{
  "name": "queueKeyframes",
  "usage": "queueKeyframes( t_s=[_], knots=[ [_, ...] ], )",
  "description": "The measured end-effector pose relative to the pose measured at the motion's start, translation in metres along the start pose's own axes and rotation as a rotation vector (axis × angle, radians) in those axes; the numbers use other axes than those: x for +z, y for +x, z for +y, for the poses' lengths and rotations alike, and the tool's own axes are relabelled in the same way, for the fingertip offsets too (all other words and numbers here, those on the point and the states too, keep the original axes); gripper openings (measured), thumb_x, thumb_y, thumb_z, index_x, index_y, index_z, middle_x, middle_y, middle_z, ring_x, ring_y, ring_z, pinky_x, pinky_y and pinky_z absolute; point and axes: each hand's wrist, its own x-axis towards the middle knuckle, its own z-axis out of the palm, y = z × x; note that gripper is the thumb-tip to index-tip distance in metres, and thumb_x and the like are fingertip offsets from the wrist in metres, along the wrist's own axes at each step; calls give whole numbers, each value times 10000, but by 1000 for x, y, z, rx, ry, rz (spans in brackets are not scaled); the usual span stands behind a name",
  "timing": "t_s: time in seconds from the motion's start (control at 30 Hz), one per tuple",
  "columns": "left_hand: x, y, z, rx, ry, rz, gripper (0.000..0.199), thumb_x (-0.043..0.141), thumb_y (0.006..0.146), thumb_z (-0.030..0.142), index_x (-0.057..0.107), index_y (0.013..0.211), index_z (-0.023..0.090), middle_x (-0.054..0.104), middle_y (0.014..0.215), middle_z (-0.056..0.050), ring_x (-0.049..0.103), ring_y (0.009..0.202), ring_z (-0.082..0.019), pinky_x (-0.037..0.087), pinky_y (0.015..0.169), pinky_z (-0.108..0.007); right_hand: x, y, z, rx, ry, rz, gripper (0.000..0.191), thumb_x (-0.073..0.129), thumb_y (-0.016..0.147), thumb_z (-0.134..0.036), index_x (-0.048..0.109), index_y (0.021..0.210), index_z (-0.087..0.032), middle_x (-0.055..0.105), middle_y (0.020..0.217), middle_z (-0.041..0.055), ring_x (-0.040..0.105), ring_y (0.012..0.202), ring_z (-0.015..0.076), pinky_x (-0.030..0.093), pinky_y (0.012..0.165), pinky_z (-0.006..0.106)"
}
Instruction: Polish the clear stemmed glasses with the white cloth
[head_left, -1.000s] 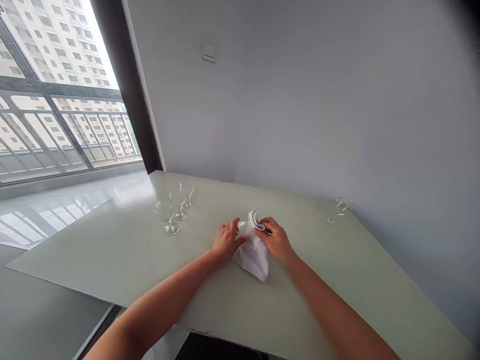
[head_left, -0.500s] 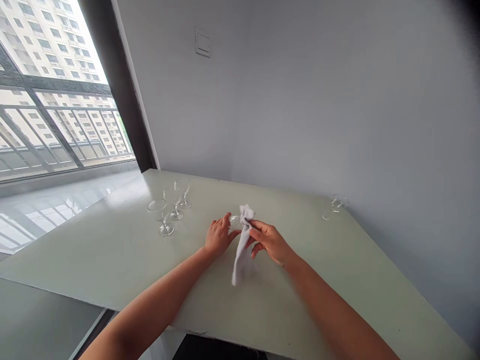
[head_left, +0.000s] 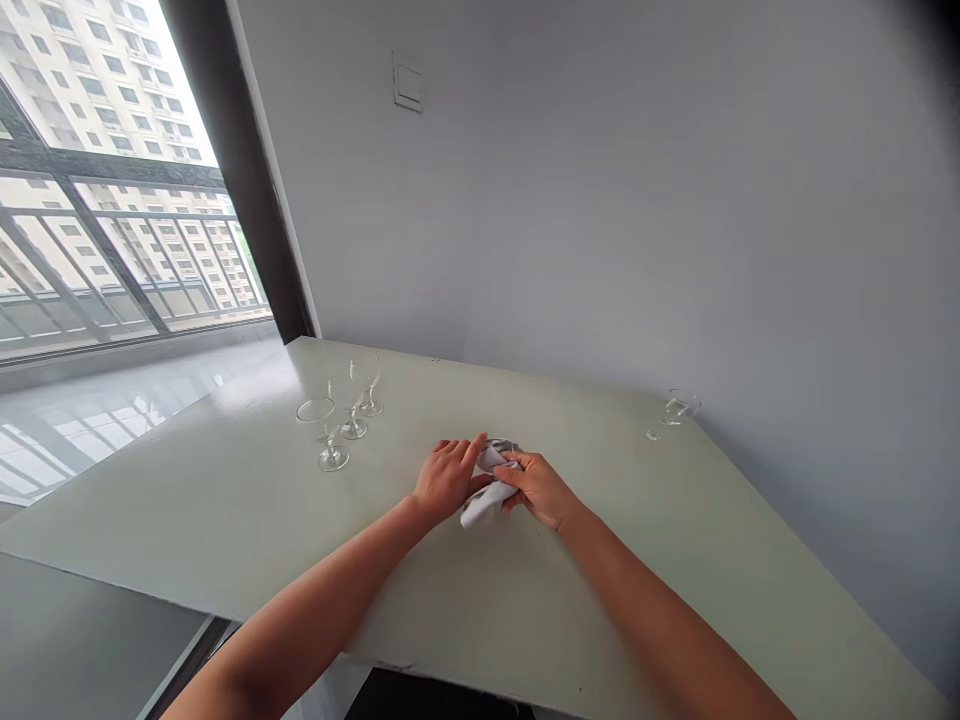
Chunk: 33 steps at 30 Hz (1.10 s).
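My left hand (head_left: 444, 480) is closed around a clear glass (head_left: 508, 444); only a bit of its rim shows past my fingers, and the rest is hidden. A white cloth (head_left: 481, 507) is pinched in my right hand (head_left: 541, 490), partly bunched at the glass's mouth with a loose end hanging down between my hands. Both hands are close together over the middle of the table (head_left: 600, 560).
Three stemmed glasses, a near one (head_left: 332, 458), a middle one (head_left: 354, 428) and a far one (head_left: 370, 407), stand upright at the left. Another clear glass (head_left: 679, 408) is at the table's far right edge by the grey wall (head_left: 675, 200).
My right hand has brought the cloth down and in against the glass, and its hanging end is shorter and more bunched. My left hand has shifted slightly right, with the glass's mouth turned.
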Motion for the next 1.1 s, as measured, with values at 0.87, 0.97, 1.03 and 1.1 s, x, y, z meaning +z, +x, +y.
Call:
queueKeyframes(
  t_s=[0.87,0.97,1.03,1.1],
  knots=[
    [-79,9,14,-72,-455,-431,486,387,813,575,550,1077,200,618,722,-20,536,595,-117,377,531,-225,-15,-40,-24,-154,-203,-314,164,621,738,-263,613,860,-153,619,737,15,609,570,137,484,545,268],
    [-84,7,5,-72,-856,-799,559,240,849,583,571,912,137,604,685,-40,496,504,-96,351,438,-211,-11,-56,-37,-243,-474,-373,118,546,749,-132,644,800,-174,608,712,-2,590,629,124,459,594,252],
    [-85,5,7,-40,-865,-807,565,180,871,553,561,887,136,607,710,-52,524,540,-110,374,456,-221,-10,-61,-40,-252,-501,-350,154,524,741,-100,650,787,-177,613,718,-1,586,641,123,454,594,250],
    [-84,2,14,0,-618,-588,473,246,880,511,549,992,165,618,795,-61,572,682,-149,425,570,-260,-10,-58,-36,-198,-392,-252,132,546,738,-126,650,807,-168,617,710,3,594,608,126,465,593,264]
  ],
)
